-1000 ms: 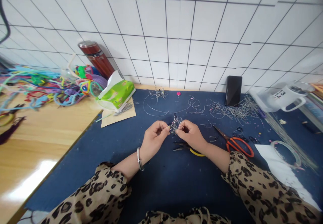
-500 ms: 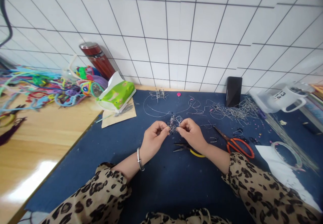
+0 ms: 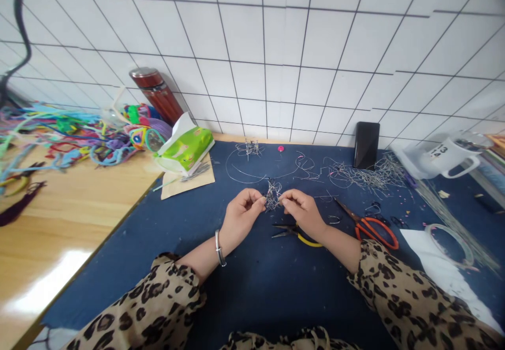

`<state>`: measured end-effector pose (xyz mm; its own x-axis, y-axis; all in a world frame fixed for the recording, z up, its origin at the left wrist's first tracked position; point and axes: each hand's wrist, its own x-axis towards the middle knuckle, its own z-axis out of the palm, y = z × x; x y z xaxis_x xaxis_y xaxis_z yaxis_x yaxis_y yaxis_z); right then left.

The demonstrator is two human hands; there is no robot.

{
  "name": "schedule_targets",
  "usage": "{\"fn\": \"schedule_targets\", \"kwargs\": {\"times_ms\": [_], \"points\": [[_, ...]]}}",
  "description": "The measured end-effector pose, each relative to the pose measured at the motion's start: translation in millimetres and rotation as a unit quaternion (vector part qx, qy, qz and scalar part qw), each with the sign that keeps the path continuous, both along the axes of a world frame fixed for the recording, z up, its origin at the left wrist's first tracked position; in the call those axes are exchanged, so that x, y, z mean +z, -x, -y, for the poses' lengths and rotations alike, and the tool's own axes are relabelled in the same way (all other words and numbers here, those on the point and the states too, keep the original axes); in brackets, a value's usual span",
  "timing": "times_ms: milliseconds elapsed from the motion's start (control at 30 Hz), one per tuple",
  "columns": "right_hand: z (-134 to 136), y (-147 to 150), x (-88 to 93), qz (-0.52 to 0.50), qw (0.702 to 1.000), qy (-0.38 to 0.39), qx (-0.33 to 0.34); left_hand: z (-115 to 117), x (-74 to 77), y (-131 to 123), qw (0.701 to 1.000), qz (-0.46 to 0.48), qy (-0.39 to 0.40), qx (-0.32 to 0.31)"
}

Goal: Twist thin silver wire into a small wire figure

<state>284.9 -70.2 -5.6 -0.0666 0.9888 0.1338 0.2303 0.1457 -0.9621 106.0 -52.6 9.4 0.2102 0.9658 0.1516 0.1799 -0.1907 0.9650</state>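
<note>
A small tangled wire piece [image 3: 273,195], silvery with dark bits, is between my two hands above the dark blue mat. My left hand [image 3: 245,210] pinches its left side with thumb and fingers; a silver bangle is on that wrist. On the other side, my right hand [image 3: 303,210] pinches the wire's right edge. Pliers with yellow handles [image 3: 295,233] lie partly under my right hand. Scissors with orange handles [image 3: 371,229] rest to its right. A similar wire piece [image 3: 251,149] stands farther back on the mat.
A phone [image 3: 366,146] leans on the tiled wall behind loose wires [image 3: 374,175]. Far right are a white mug [image 3: 450,156] and a wire coil [image 3: 450,243]. At left are a tissue pack [image 3: 185,150], a red flask [image 3: 158,95] and colourful pipe cleaners [image 3: 67,134].
My right hand has shifted slightly right, and the wire piece shows more openly between my hands. The camera view has moved a little.
</note>
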Motion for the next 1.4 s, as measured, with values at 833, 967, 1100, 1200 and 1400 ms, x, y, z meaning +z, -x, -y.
{"fn": "schedule_targets", "kwargs": {"times_ms": [833, 967, 1100, 1200, 1400], "points": [[-2, -3, -3.6, 0.222, 0.952, -0.208, -0.030, -1, -6.2, 0, 1.000, 0.003, 0.020, -0.024], [-2, -3, -5.8, 0.290, 0.928, -0.232, -0.030, -1, -6.5, -1, 1.000, 0.002, 0.012, -0.028], [-2, -3, -7.2, 0.310, 0.922, -0.230, -0.036, -1, -9.6, -1, 1.000, -0.023, 0.000, -0.021], [-2, -4, -8.2, 0.302, 0.924, -0.231, -0.025, -2, -11.7, -1, 0.999, -0.036, -0.012, -0.010], [-3, -3, -9.0, 0.246, 0.939, -0.243, 0.002, -5, -8.7, 0, 0.995, -0.063, -0.078, -0.009]]}}
